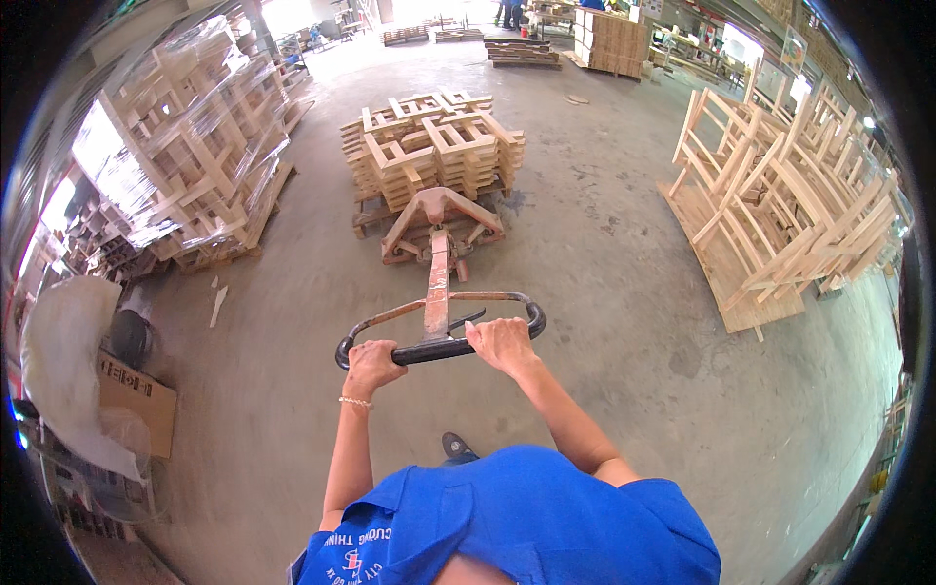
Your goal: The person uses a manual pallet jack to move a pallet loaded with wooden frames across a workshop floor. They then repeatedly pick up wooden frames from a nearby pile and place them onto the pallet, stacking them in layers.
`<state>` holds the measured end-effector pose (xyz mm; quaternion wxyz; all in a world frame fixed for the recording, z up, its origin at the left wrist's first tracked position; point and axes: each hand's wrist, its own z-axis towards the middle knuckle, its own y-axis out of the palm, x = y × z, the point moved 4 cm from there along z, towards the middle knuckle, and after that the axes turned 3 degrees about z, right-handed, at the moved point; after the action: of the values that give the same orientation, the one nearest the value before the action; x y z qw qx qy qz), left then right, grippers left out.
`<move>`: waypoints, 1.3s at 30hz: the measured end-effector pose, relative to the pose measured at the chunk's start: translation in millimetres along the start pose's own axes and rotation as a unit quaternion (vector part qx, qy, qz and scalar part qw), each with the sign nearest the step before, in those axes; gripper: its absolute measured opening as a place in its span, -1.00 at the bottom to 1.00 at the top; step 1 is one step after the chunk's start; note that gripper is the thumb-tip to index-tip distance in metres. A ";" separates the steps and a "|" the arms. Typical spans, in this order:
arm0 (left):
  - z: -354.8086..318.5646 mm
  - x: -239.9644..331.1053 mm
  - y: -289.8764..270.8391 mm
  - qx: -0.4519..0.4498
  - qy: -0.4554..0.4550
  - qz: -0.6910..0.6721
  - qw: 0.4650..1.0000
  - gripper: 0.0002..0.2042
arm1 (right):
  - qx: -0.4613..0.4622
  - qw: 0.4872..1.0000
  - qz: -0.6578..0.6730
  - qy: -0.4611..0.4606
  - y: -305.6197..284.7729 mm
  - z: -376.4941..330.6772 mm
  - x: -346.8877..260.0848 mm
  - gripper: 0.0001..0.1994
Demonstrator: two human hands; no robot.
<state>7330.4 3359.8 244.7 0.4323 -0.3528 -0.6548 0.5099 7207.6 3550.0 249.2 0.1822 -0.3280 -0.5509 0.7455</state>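
Note:
Both my hands grip the black-coated handle (436, 351) of a red pallet jack (439, 210). My left hand (373, 366) is wrapped round the handle's left end, with a beaded bracelet on that wrist. Toward the right end, my right hand (501, 342) closes round the bar, its thumb near the small dark release lever (470, 319). Beyond the handle, the jack's red body stands against a wooden pallet (370, 216). Stacked wooden frames (429, 146) rest on that pallet in several layers. The jack's forks are hidden under the load.
Film-wrapped wooden frames (195, 136) stand on a pallet at the left. Wooden chair frames (780, 195) crowd a plywood board (726, 283) at the right. Near left are a cardboard box (146, 414) and a white foam roll (68, 361). Farther off stands a large wooden crate (611, 44).

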 end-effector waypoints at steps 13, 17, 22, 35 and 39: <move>-139.2 89.0 15.9 -0.087 0.031 0.019 0.996 -0.56 | 0.000 1.000 0.020 -0.023 -26.8 -155.5 -26.1 -0.45; -185.9 96.7 25.0 -0.089 0.030 0.008 0.996 -0.56 | -0.006 0.999 0.026 -0.027 -33.3 -202.1 -39.4 -0.46; -244.8 110.4 37.1 -0.045 0.006 0.006 0.999 -0.62 | 0.029 0.999 0.018 -0.024 -36.4 -257.0 -51.9 -0.48; -358.7 87.8 48.7 0.046 0.003 0.045 0.998 -0.54 | 0.200 0.945 0.219 0.136 -8.5 -494.1 -6.1 -0.69; -335.8 151.7 67.5 0.026 0.029 0.045 0.998 -0.61 | 0.178 0.852 0.158 0.467 38.3 -722.6 111.3 -0.70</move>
<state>7585.5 3634.2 246.0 0.4366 -0.3847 -0.6121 0.5354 7629.6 4115.0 52.5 0.3528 -0.6821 -0.1996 0.6087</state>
